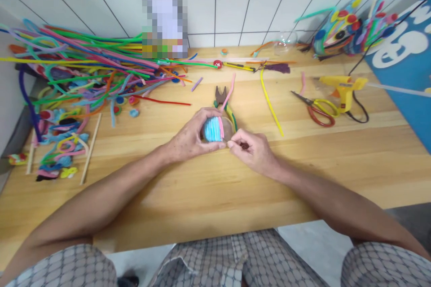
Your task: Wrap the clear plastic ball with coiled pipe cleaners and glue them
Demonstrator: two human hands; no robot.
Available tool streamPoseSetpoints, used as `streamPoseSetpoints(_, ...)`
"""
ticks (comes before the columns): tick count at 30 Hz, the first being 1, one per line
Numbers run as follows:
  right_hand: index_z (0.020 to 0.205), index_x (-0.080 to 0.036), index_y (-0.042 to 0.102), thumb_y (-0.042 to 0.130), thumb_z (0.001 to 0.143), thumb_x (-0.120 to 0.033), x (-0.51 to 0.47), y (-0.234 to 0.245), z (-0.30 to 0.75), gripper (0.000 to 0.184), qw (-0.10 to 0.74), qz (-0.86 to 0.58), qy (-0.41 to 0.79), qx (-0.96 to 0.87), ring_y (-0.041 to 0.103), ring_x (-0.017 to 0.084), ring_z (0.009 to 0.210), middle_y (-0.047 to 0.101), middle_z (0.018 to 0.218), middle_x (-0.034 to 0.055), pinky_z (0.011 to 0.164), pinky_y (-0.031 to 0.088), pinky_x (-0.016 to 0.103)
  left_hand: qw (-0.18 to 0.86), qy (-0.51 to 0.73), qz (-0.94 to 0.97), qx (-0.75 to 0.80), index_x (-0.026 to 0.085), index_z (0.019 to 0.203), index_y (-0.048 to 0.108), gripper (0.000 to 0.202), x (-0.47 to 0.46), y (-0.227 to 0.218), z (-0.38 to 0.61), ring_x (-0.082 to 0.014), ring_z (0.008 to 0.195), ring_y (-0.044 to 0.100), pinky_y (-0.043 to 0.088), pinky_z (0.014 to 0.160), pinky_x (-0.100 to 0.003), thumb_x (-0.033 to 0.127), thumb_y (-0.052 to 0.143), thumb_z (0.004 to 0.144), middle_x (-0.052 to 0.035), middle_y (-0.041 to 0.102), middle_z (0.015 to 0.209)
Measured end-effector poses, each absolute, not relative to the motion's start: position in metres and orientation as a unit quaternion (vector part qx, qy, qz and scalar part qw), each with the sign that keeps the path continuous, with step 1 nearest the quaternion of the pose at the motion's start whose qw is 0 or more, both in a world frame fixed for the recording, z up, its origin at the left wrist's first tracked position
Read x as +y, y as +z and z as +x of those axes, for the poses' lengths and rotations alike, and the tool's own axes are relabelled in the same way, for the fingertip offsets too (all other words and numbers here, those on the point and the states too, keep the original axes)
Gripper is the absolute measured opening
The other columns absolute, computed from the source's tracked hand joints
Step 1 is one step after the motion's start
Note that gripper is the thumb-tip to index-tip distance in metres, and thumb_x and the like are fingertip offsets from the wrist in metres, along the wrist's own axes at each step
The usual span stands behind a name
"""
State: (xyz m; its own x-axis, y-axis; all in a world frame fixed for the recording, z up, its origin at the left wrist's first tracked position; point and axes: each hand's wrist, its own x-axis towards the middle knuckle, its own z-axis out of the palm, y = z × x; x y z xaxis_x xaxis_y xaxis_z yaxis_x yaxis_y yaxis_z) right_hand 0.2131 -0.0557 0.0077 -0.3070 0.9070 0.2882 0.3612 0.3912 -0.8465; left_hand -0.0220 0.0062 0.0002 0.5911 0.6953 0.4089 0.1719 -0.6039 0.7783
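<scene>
My left hand [188, 139] is wrapped round a small round object wound with light blue pipe cleaner [212, 130], held just above the wooden table [208, 197]. A pink pipe cleaner [229, 92] runs over the blue winding and trails off toward the back. My right hand [252, 150] is closed in a pinch at the object's right side, on the pink strand's near end as far as I can tell. Right behind the hands lie pliers [220, 95] with green and yellow handles.
A big heap of coloured pipe cleaners [87, 67] covers the left side. A loose yellow pipe cleaner [271, 103], scissors [316, 110] and a yellow glue gun [341, 89] lie to the right. A colourful pipe-cleaner craft [346, 27] stands at the back right, by a blue mat [407, 67].
</scene>
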Motion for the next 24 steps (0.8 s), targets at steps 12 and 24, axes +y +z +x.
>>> streamPoseSetpoints(12,0.075,-0.021,0.058,0.064,0.097,-0.028,-0.0554,0.0077,0.2113,0.024,0.393,-0.45,0.338,-0.727,0.046,0.006,0.05,0.055,0.06,-0.0069,0.051,0.035,0.022,0.375,0.346,0.807,0.298,0.026,0.149,0.051,0.081,0.0033,-0.0064,-0.0235,-0.0328,0.137,0.064,0.051,0.119,-0.051,0.05,0.091,0.084,-0.017,0.062,0.151)
streamPoseSetpoints(24,0.076,-0.022,0.057,0.064,0.097,-0.028,-0.0554,0.0073,0.2111,0.024,0.398,-0.445,0.336,-0.728,0.047,0.007,0.051,0.056,0.061,-0.0068,0.052,0.036,0.022,0.358,0.346,0.813,0.302,0.025,0.154,0.047,0.09,0.0044,-0.0067,-0.0238,-0.034,0.141,0.062,0.051,0.12,-0.052,0.057,0.091,0.082,-0.0172,0.06,0.154)
